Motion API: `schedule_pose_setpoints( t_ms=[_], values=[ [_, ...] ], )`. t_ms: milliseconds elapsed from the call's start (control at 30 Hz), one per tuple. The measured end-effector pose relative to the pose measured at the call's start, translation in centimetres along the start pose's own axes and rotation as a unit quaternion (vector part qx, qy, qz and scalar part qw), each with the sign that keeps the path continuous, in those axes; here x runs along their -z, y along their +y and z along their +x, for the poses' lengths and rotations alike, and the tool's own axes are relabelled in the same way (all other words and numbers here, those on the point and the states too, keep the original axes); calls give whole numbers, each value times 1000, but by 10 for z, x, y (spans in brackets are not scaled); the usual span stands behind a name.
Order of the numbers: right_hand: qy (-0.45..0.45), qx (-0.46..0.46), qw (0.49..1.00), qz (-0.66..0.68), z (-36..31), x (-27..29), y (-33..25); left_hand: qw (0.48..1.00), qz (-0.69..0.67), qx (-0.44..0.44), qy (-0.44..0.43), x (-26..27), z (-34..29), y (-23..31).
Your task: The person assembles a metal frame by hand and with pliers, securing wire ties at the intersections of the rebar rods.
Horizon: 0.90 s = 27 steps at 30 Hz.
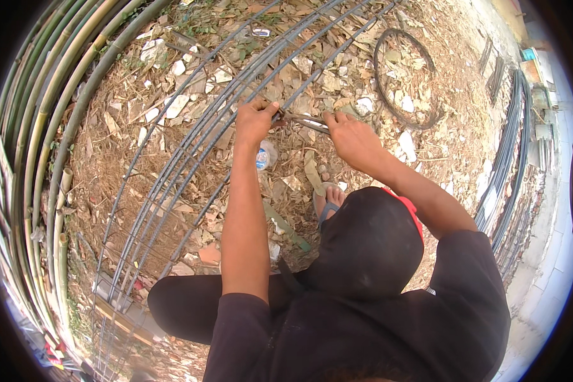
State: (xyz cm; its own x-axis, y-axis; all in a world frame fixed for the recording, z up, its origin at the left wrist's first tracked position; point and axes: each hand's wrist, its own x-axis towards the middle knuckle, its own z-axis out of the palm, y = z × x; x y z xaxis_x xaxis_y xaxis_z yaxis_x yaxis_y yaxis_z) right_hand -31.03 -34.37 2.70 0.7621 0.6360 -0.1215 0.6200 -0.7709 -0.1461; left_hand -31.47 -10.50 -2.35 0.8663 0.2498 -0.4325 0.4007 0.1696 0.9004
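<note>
A long cage of dark steel rebar (178,149) with thin cross ties runs diagonally from the lower left to the top. My left hand (254,124) is closed at its near side, thumb toward the tool; its fingertips are partly hidden, and they appear to grip a rod. My right hand (355,143) is wrapped around the handles of metal pincers (311,123). The pincers point left, and their jaws meet the rebar beside my left thumb. Whether a tie wire sits in the jaws is too small to tell.
A coil of dark wire (379,73) lies on rubble-strewn ground (337,83). Bamboo poles (48,121) line the left side. Bundled rebar (509,153) lies at right along a pale wall (557,254). A clear plastic cup (266,156) rests below my left hand.
</note>
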Motion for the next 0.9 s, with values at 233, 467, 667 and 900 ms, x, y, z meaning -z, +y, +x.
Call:
schedule_pose_setpoints(
  t_ms=[233,467,667,900],
  values=[
    [-63,32,997,-5,36,-20,45,1000,15,10,-23,4,6,-11],
    [-65,-45,986,144,1,-42,9,999,30,-7,-32,2,-4,-4],
    [-58,-73,939,332,-4,-36,-12,888,443,-5,121,-2,-6,-4],
    [-313,-141,657,671,-1,-28,13,962,214,158,-66,-17,10,-1]
  ],
)
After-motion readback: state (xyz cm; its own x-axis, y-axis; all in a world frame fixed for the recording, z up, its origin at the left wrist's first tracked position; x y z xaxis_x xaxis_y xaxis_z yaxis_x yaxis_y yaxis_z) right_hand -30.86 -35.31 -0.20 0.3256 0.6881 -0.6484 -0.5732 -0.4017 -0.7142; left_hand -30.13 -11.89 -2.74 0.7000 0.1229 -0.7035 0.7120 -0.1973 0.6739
